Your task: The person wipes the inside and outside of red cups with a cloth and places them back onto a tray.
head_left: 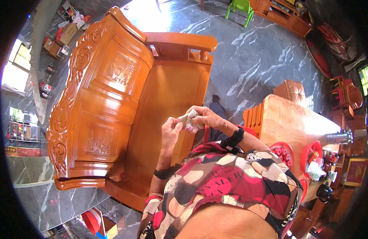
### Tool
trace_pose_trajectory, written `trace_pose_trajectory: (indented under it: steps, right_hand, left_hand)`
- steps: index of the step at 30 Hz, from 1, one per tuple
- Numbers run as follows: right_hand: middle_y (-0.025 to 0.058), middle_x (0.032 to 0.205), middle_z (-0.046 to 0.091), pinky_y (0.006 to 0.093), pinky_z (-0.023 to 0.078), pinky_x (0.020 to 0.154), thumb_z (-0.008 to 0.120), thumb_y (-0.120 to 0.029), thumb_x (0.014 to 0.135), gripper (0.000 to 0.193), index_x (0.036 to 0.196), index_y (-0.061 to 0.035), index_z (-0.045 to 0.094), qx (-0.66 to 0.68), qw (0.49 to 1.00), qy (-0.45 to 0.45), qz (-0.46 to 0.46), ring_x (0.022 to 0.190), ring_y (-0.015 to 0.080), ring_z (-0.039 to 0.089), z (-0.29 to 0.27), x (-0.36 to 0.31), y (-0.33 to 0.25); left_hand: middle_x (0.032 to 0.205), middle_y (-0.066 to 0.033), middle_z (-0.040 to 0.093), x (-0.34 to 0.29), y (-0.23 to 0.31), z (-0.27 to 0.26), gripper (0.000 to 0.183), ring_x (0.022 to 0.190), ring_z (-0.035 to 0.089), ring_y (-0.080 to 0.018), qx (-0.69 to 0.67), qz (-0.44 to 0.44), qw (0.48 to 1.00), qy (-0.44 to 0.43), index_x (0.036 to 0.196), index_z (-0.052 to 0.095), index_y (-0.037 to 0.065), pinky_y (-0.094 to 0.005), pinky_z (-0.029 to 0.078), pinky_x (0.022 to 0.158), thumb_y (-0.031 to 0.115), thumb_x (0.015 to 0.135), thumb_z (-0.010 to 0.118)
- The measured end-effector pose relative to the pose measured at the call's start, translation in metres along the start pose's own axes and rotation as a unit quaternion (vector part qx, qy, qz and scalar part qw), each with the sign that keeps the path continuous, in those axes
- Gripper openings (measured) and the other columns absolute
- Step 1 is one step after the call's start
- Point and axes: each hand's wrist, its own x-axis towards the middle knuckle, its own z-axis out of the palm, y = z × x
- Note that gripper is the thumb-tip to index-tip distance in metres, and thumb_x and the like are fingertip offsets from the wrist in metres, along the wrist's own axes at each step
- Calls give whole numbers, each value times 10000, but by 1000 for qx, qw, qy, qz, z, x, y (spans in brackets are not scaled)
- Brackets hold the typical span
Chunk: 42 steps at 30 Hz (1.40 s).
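A small crumpled cloth [189, 121], whitish with some pink, is held between my two hands above the front of the seat of a carved wooden bench [170, 95]. My left hand [170, 133] pinches its left edge between thumb and fingers. On the other side, my right hand [208, 118] has its fingers closed round the cloth and covers part of it. Whether anything is wrapped inside cannot be seen. Both wrists wear black bands.
To my right stands a light wooden table [299, 119] bearing red trays [281, 153] and a stack of clear cups [339, 137]. A brown cushioned stool [291, 92] is beyond it. Far off, a green child's chair [240, 8] stands on the dark marbled floor [251, 51].
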Motion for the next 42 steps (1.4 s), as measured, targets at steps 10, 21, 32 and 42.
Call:
trace_pose_trajectory:
  steps: [10,21,32,42]
  right_hand:
    - [18,1068,624,250,467,846,612,-138,861,399,1243,-53,538,-38,999,-7,-15,956,88,566,-272,75,-98]
    - [53,833,639,259,506,591,556,-255,924,231,984,-33,579,107,958,267,-13,676,129,621,-490,8,-188]
    - [159,916,621,319,542,492,583,-34,788,341,1116,7,497,303,715,575,-258,693,250,650,-536,-120,-189]
    - [26,680,550,241,415,401,619,-139,861,102,925,-82,563,399,276,769,-415,481,119,498,-436,-225,-49]
  left_hand:
    - [762,-32,609,242,11,158,111,664,582,-79,15,-52,999,0,819,548,12,-213,486,614,77,890,604]
    - [679,-54,625,464,19,367,158,608,577,-91,125,-56,968,-210,785,562,-18,-236,469,540,110,842,634]
    - [740,-59,643,549,2,576,164,629,601,-94,139,-166,790,-574,829,582,14,-235,502,564,160,893,619]
    - [735,-70,649,450,-35,710,163,589,589,-95,214,-217,532,-790,831,568,28,-220,462,502,168,895,622]
